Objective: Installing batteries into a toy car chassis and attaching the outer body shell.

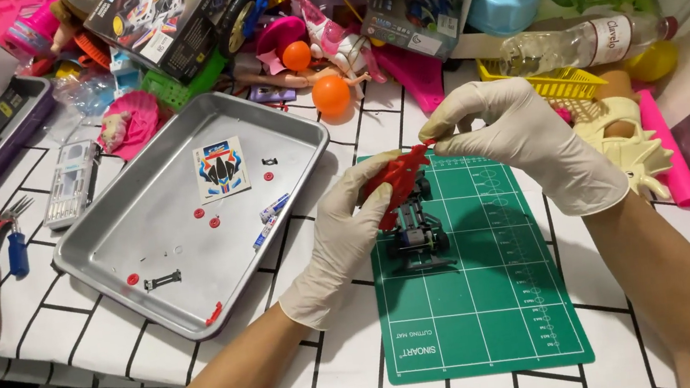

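left hand [348, 229] grip clasps red car shell [397, 180] | right hand [513, 134] pinches its tip | chassis [416, 233] half-hidden

Bright, even overhead light; soft shadows fall just below the gloved fingers [442, 125] onto the green mat [499, 307]. Mild sheen on the metal tray [157, 235]. Sharp focus, slight edge distortion.

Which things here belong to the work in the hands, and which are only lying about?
In use:
- left hand and right hand, gloved, holding the red car body
- black toy car chassis beneath it
- green cutting mat
- metal tray with small parts and a sticker sheet

Lying about:
- orange balls
- plastic bottle
- yellow basket
- pliers
- toy boxes
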